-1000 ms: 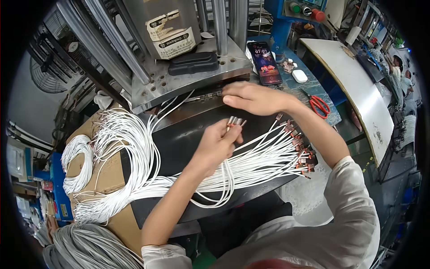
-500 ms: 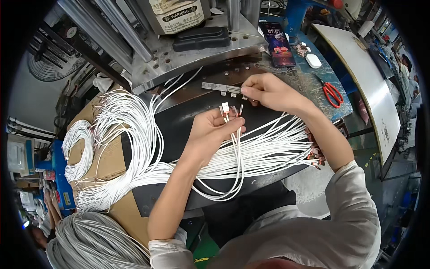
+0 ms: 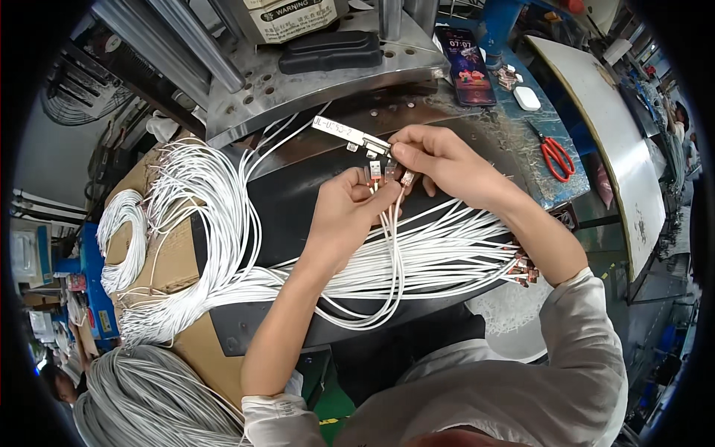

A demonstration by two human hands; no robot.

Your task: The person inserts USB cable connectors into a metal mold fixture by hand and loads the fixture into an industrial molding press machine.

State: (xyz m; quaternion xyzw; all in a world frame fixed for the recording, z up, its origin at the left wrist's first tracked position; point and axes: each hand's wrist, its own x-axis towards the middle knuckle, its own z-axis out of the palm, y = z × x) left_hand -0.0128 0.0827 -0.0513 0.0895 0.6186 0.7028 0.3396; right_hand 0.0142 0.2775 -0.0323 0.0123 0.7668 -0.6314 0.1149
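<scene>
My left hand (image 3: 348, 211) is closed round several white cables (image 3: 393, 257) just below their metal USB plugs (image 3: 375, 170), which point up and away from me. The cables loop down over the black work surface. In my right hand (image 3: 436, 160) is a flat metal bar (image 3: 342, 132) with small metal tabs along its near edge, gripped at its right end between thumb and fingers. It slants down to the right. The two hands almost meet, with one plug close under my right fingertips; whether it touches the bar I cannot tell.
A thick bundle of white cables (image 3: 454, 249) crosses the black surface (image 3: 290, 194). Beyond stands a machine with a steel plate (image 3: 253, 112), a black case (image 3: 331, 54) on it. A phone (image 3: 465, 67) and red-handled pliers (image 3: 556, 158) lie at the right. Coiled grey cable (image 3: 149, 395) sits lower left.
My right hand has brought the metal bar left and nearer, tilting it so its right end comes down to the plugs. My left hand still holds the cables.
</scene>
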